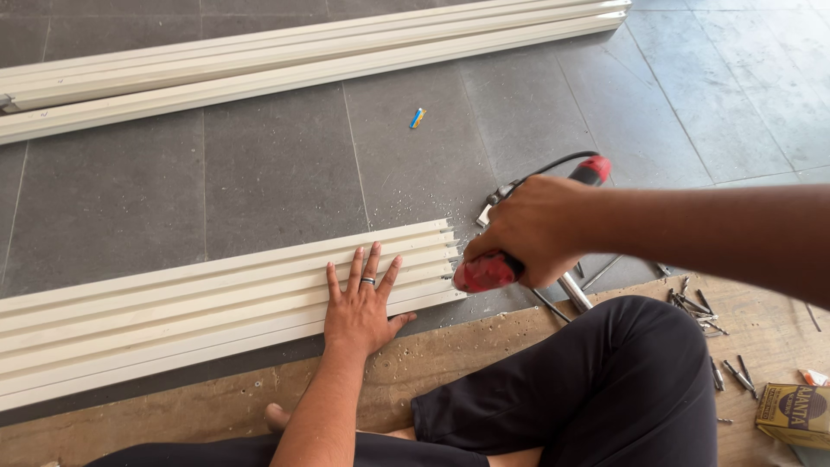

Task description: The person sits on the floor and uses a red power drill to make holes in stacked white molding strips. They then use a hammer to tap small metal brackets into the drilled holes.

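My left hand lies flat, fingers spread, pressing down on a cream ribbed metal profile that lies across the grey tiled floor. A ring sits on one finger. My right hand grips a red power tool with a black cord, its nose held against the profile's right end, where several notches are cut. My bent leg in dark trousers fills the lower right.
More long cream profiles lie across the far floor. Metal shavings are scattered near the cut end. Several loose screws and bits and a small yellow cardboard box rest on a wooden board. A small blue-yellow object lies on the tiles.
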